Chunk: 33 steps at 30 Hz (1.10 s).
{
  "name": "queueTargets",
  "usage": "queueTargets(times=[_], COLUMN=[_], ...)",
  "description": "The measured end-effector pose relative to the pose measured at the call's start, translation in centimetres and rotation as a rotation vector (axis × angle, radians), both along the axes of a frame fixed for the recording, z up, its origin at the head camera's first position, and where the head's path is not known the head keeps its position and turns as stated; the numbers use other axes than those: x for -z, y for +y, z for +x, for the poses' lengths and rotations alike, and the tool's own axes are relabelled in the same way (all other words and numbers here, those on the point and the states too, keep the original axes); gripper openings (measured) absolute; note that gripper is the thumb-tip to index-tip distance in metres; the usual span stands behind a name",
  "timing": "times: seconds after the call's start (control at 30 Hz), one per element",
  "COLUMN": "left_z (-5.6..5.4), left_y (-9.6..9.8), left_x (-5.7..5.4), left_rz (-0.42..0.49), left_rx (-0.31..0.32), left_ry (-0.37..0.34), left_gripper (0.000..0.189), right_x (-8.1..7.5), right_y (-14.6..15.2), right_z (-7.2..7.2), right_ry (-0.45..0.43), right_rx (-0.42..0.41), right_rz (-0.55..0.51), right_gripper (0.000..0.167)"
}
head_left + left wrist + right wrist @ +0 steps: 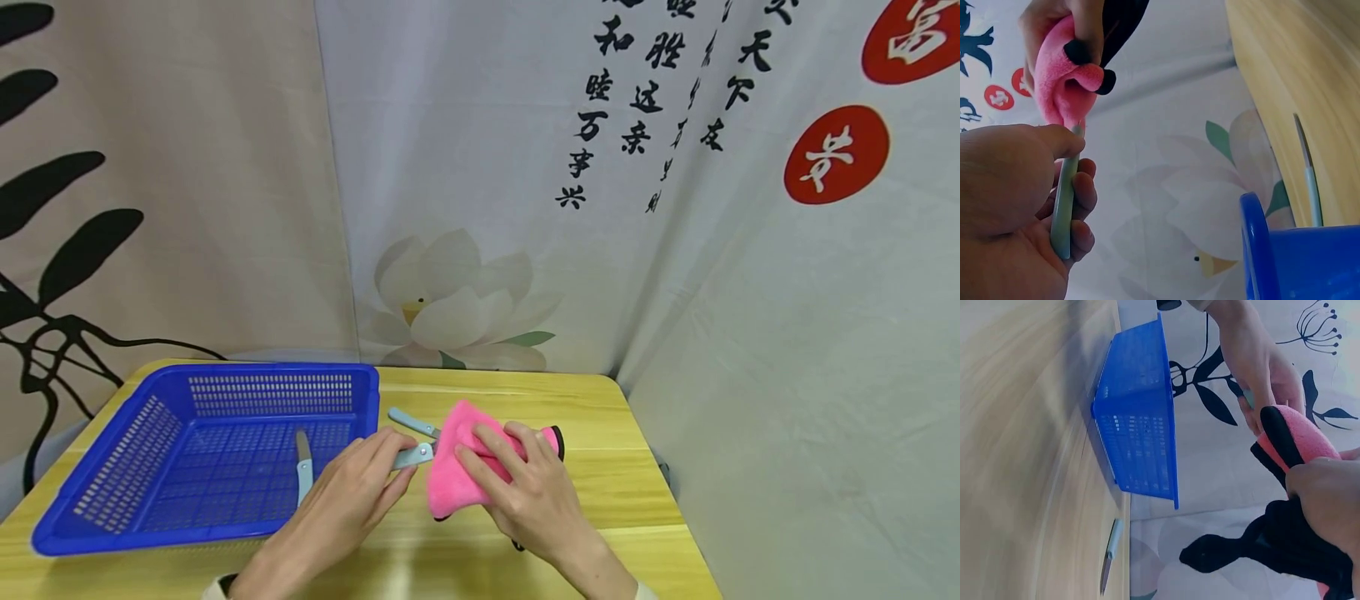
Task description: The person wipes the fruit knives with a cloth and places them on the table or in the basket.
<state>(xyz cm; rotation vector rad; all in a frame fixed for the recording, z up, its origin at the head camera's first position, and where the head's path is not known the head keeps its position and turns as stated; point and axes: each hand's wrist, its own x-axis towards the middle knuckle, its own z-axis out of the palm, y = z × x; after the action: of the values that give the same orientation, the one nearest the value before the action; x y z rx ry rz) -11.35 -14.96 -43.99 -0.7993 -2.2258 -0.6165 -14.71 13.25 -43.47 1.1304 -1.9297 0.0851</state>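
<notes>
At lower left, the basket (225, 454) holds one knife (303, 471), blade toward the frame's top. At lower centre, the left hand (352, 483) grips a second knife (412, 456), nearly level, pointing right into the cloth (454, 471) that the right hand (538, 493) clutches.

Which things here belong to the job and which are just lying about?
In the job:
light-blue knife handle, left hand
pink cloth, right hand
likely also blue basket, knife inside it, knife lying outside it

Just around:
table
printed curtain
</notes>
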Motion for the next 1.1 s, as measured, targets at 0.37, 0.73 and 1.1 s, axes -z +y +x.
queueTargets(times=[0.37, 0.73, 1.1], left_z=[0.7, 0.9, 0.6], left_y=[-0.4, -1.3, -0.8], left_x=[-0.3, -1.0, -1.1], left_rz=[0.005, 0.008, -0.031], left_rx=[-0.012, -0.006, -0.033], left_ry=[-0.063, -0.078, -0.029], left_gripper=[0.025, 0.028, 0.033], right_x=[-0.2, -0.8, -1.1], right_y=[2.3, 4.5, 0.3], right_z=[-1.1, -1.7, -0.5], right_ry=[-0.034, -0.087, 0.042], right_rx=[0.058, 0.109, -0.08], right_rz=[-0.007, -0.067, -0.093], right_gripper=[0.071, 0.045, 0.034])
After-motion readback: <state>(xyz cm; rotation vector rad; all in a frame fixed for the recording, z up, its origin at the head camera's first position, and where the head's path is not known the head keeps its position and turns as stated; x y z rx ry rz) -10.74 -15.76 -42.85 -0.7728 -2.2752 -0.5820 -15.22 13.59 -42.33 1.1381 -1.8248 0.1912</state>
